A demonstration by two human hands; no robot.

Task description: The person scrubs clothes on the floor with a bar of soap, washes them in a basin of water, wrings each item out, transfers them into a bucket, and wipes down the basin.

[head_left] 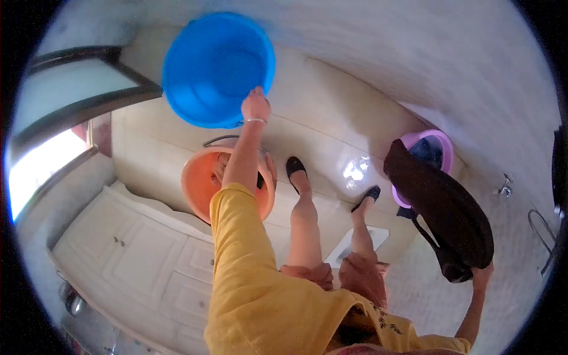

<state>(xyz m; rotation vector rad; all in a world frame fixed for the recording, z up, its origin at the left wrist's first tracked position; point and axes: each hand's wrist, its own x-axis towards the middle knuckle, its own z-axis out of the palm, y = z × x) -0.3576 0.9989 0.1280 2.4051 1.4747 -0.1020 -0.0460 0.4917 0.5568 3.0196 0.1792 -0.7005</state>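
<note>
My left hand, with a bracelet at the wrist, is closed on the near rim of a round blue tub. The tub's inside faces me and shows nothing in it. Far to the right, my right hand grips one end of a long dark brown garment with a strap-like part hanging from it. The garment's other end lies over a pink tub that holds dark blue cloth. Below my left forearm stands an orange bucket with some items inside, partly hidden by the arm.
A white cabinet runs along the left, near a framed glass door. On the right wall are a tap and a curved hose or pipe. A white floor panel lies by my feet on the shiny tiles.
</note>
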